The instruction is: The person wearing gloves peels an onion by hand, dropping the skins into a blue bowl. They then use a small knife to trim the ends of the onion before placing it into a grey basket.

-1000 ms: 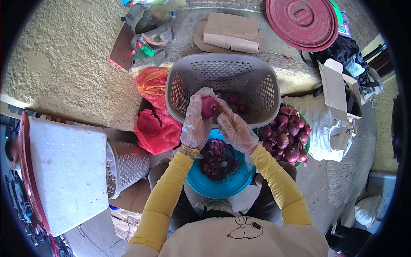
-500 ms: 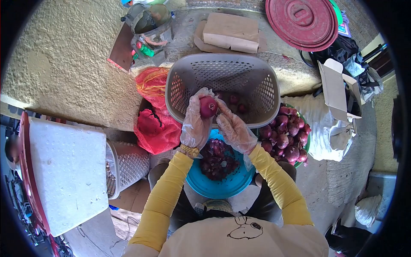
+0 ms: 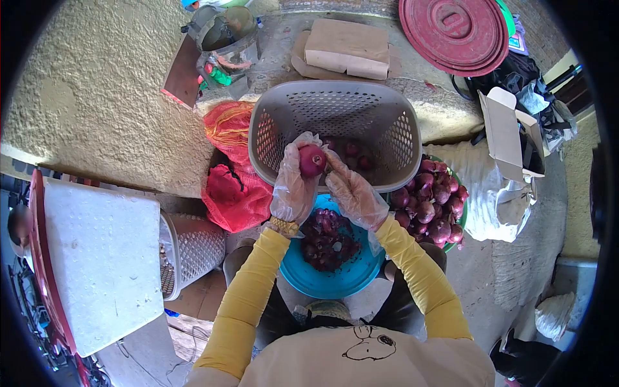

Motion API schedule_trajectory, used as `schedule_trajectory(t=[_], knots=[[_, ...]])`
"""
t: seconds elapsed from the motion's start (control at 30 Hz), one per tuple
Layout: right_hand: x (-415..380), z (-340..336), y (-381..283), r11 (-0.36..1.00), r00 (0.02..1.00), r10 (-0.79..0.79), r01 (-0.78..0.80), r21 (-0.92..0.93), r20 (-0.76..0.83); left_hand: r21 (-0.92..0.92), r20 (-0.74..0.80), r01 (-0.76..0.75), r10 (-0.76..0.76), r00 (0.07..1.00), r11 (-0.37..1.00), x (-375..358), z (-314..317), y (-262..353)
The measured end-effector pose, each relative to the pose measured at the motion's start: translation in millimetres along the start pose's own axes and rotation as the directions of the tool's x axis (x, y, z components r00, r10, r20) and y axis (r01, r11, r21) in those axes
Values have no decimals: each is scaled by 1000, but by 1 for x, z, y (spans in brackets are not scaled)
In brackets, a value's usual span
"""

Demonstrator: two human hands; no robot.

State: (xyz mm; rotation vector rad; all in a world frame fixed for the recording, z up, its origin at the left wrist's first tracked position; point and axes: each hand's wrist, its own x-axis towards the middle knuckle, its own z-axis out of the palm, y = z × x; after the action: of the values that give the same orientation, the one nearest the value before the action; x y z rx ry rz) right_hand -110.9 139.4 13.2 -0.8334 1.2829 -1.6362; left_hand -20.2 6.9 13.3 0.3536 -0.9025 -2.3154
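My left hand (image 3: 296,184), in a clear plastic glove, holds a smooth red onion (image 3: 313,160) over the near rim of a grey perforated basket (image 3: 335,103). My right hand (image 3: 353,191), gloved the same way, is beside the onion with its fingers pressed together. What those fingers hold, if anything, I cannot make out. A few onions (image 3: 352,148) lie in the bottom of the basket. Below my hands, a blue basin (image 3: 316,282) contains a heap of dark red onion skins (image 3: 327,242). Many unpeeled onions fill a green-rimmed container (image 3: 465,213) on the right.
A red mesh sack (image 3: 235,200) lies left of the basket. Further left are a white foam board (image 3: 103,258) and a second perforated basket (image 3: 200,251). Flattened cardboard (image 3: 348,45) and a red round lid (image 3: 454,32) rest behind. A white sack (image 3: 490,206) is at the right.
The onion and my left hand have shifted very slightly left. My right hand stays almost in place beside the onion; nothing else visibly differs.
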Motion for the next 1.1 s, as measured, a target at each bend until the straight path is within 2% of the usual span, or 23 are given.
schedule_trajectory(t=[0.03, 0.1, 0.13, 0.2, 0.33, 0.43, 0.5, 0.57, 0.6, 0.67, 0.7, 0.77, 0.83, 0.9, 1.03, 1.1], knots=[[0, -1, -1, 1000, 1000, 0, 0, 0, -1, -10, -11, -9, 9, 1000, 1000, 1, 0, -1], [-1, -3, -6, 976, 996, -90, 93, -195, 21, -19, -23, -19, 18, 1000, 1000, 2, -2, -2], [-1, -3, -7, 977, 996, -90, 92, -194, 21, -11, -19, -15, 15, 1000, 1000, 3, -5, -2], [0, -3, -9, 941, 991, -133, 128, -314, 7, -4, -14, -13, 13, 1000, 1000, 4, -5, -1], [2, -10, -6, 918, 987, -158, 155, -366, 21, 36, -27, 7, -6, 1000, 999, 2, -1, 2], [3, -11, -20, 875, 991, -128, 128, -468, 32, 63, -29, 11, -9, 1000, 998, 3, -4, 1], [-1, -12, -39, 833, 995, 83, -40, -551, 54, 87, -19, -4, 6, 1000, 996, 3, -4, 2], [-1, -16, -42, 816, 995, 53, 7, -579, 87, 364, 126, -82, 38, 991, 928, 2, -4, 8], [-2, -17, -42, 796, 993, 23, 54, -603, 120, 364, 126, -83, 39, 991, 928, 2, -4, 7], [-2, -17, -38, 801, 991, -32, 104, -590, 132, 449, 22, -50, 45, 999, 892, 1, -6, 5], [-2, -17, -38, 803, 986, -87, 154, -575, 142, 449, 21, -49, 45, 999, 892, 0, -5, 6], [-5, -16, -43, 779, 984, -94, 168, -604, 152, 340, -52, 111, -99, 994, 934, -2, -3, 9], [-6, -15, -48, 754, 982, -101, 182, -632, 162, 357, -45, 109, -100, 994, 928, -4, -5, 10], [-5, -16, -51, 744, 984, -25, 138, -654, 179, 388, -29, 103, -100, 995, 916, -2, -6, 10], [-6, -17, -51, 735, 982, -47, 159, -660, 183, 451, 0, 90, -101, 995, 888, 3, -9, 11], [-7, -16, -57, 738, 985, 0, 116, -664, 172, 480, 16, 81, -101, 995, 873, 3, -10, 11]])
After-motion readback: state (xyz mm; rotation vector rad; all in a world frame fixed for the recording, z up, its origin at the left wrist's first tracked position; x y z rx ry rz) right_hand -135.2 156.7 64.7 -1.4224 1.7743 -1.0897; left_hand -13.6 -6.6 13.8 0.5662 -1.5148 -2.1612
